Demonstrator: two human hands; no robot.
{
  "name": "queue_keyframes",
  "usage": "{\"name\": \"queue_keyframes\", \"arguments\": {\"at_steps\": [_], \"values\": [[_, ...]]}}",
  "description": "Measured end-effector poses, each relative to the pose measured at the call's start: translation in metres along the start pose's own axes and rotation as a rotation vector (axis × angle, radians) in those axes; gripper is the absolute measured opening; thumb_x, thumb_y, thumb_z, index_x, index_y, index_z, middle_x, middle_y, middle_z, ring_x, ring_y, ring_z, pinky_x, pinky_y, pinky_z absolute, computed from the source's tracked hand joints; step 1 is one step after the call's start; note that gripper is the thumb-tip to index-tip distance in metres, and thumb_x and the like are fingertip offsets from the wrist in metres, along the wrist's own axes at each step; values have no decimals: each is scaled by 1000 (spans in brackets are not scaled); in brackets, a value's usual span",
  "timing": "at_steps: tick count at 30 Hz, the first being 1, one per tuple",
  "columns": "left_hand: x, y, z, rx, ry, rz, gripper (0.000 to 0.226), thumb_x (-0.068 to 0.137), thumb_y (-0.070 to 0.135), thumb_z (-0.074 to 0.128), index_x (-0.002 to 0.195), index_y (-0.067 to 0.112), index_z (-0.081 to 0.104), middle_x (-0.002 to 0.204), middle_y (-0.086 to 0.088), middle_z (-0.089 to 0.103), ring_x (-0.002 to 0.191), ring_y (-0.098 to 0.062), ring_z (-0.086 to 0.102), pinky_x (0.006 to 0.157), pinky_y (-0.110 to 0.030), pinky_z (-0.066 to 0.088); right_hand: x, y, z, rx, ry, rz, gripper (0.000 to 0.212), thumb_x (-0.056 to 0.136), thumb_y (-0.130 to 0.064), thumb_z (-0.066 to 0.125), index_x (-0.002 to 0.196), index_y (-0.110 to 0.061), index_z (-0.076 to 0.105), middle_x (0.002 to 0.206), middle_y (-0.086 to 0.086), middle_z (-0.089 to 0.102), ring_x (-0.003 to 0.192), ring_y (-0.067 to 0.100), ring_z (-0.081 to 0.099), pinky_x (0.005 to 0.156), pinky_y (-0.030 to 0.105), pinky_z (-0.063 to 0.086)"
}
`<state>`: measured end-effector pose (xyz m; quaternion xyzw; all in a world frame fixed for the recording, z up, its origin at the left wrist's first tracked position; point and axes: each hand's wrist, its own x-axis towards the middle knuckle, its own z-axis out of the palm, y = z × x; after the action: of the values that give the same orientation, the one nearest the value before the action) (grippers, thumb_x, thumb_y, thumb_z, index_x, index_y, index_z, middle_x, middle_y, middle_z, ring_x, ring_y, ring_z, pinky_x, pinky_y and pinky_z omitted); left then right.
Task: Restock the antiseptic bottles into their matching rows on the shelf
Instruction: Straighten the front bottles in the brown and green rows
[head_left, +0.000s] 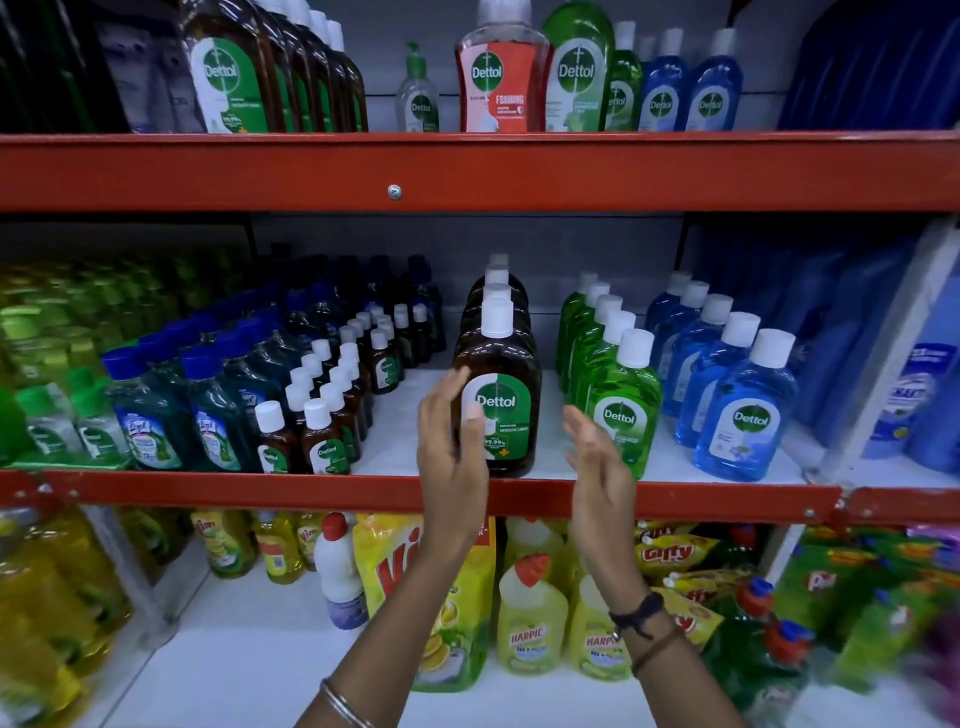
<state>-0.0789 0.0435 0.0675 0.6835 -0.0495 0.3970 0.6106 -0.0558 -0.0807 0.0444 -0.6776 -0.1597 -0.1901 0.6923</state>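
A person's left hand (452, 441) rests open against the left side of a brown bottle (497, 410), thumb across its label, fingers not wrapped around it, while the right hand (597, 462) hovers open, palm inward, just right of the bottle and apart from it. The bottle stands upright at the near edge of the middle shelf (395, 441), long axis vertical, white cap up, its green-and-white label facing the camera; it heads a single row of like brown bottles running toward the back. The plastic is smooth, glossy and translucent amber, with rounded shoulders and a ribless cylindrical cap. To the right stand a row of green bottles (621, 405) and, beyond it, a row of blue bottles (743, 405), both clear and white-capped. To the left, two rows of small brown bottles (324, 436) sit near the shelf's red metal lip (208, 491). Bangles ring both wrists.
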Motion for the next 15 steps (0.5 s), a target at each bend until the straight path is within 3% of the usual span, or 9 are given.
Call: {"name": "queue_keyframes", "arguments": {"at_steps": [2,4,7,9,10,12,13,15], "values": [[-10,11,20,-48,-129,79,42,96,43,38,133,29,52,137,16,51,131,2,44,104,-12,34,-9,1,-19,2,150,-124,57,92,-56,37,132,-19,53,139,-2,55,129,6,48,107,27,41],[-14,15,43,-78,-295,56,44,96,48,35,134,34,52,138,21,51,133,-1,44,109,-20,36,-9,6,-35,-14,254,-173,56,93,-46,35,138,-13,45,145,2,47,133,2,41,105,13,36],[-9,9,74,-68,-399,-97,45,90,68,29,132,57,41,139,37,39,136,6,35,117,-39,32,0,8,-50,46,214,-54,71,86,-62,31,146,-24,28,154,-8,28,130,-21,28,101,-1,27],[-5,5,88,-53,-396,-199,60,80,86,23,134,62,31,147,31,31,141,1,30,119,-47,28,6,8,-56,37,145,-5,87,77,-82,28,147,-30,22,152,-17,22,124,-30,24,97,-6,24],[-4,4,93,-55,-398,-239,73,72,94,20,137,60,26,151,25,27,142,-3,28,120,-48,26,8,11,-59,19,110,5,92,73,-87,26,147,-32,23,152,-18,22,127,-26,25,100,-3,24],[-3,-1,101,-64,-419,-283,92,61,102,18,140,56,22,159,12,24,145,-11,28,120,-50,26,14,17,-65,11,38,20,89,73,-87,27,145,-34,29,155,-13,29,137,-8,30,113,17,28],[-4,-3,103,-67,-424,-282,95,60,102,17,142,55,23,161,6,25,145,-14,28,120,-51,27,17,19,-67,25,15,30,88,74,-87,28,144,-34,32,154,-11,34,138,-2,33,114,26,29],[-6,-9,103,-73,-409,-274,89,61,101,16,139,60,28,160,2,29,145,-18,31,119,-52,28,23,21,-74,91,-9,66,92,70,-89,32,142,-32,37,148,-10,42,134,-2,39,113,30,32]]}}
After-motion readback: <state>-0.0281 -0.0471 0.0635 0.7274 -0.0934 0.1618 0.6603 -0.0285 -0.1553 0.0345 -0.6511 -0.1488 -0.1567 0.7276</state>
